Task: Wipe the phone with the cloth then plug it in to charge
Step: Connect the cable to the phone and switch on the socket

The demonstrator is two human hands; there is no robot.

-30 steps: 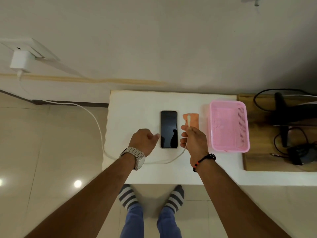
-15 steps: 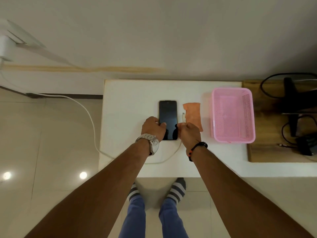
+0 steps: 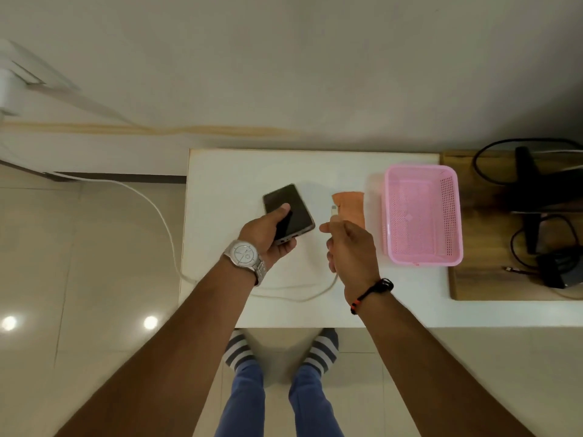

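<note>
My left hand holds the black phone lifted off the white table, screen up and tilted, its port end toward me. My right hand pinches the white charging cable near its plug, whose tip points away from me, a short gap right of the phone. The cable loops across the table's front, drops off the left edge and runs to a white charger at the wall socket. The orange cloth lies flat on the table just beyond my right hand.
A pink plastic basket stands right of the cloth. Further right, a wooden board carries a black stand and tangled black cables. The wall runs along the table's far edge. My socked feet show below the front edge.
My left hand has gripped the phone, lifted it off the table and turned it at an angle. My right hand, still pinching the plug, has pulled back a little to the right.
</note>
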